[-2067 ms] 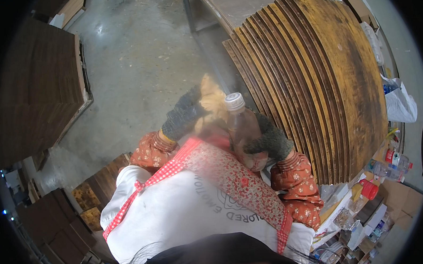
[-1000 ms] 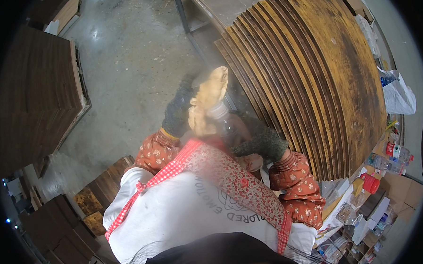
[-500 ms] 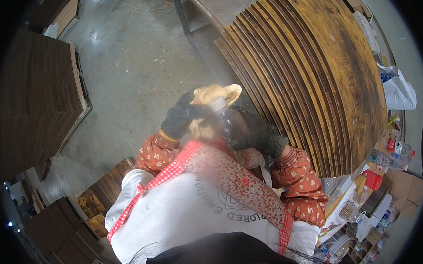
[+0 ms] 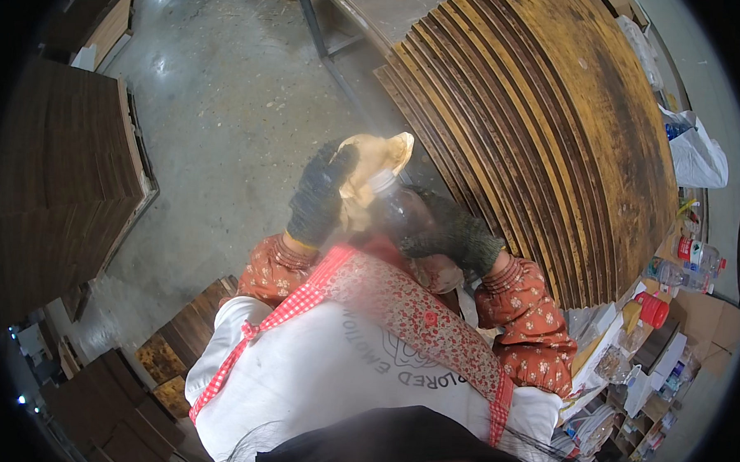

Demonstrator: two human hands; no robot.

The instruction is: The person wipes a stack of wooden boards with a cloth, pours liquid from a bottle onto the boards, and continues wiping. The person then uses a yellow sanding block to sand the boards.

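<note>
Between gloved hands (image 4: 318,194): clear bottle (image 4: 402,208), tan cloth (image 4: 375,158)

I seem to be standing in a workshop or warehouse, judging by the stained concrete floor (image 4: 228,84), the tall dark board stack (image 4: 67,176) on my left, the scuffed yellow-brown panels (image 4: 596,150) piled on my right, and the bottles (image 4: 699,257) and cardboard (image 4: 707,318) cluttered beyond them.
</note>
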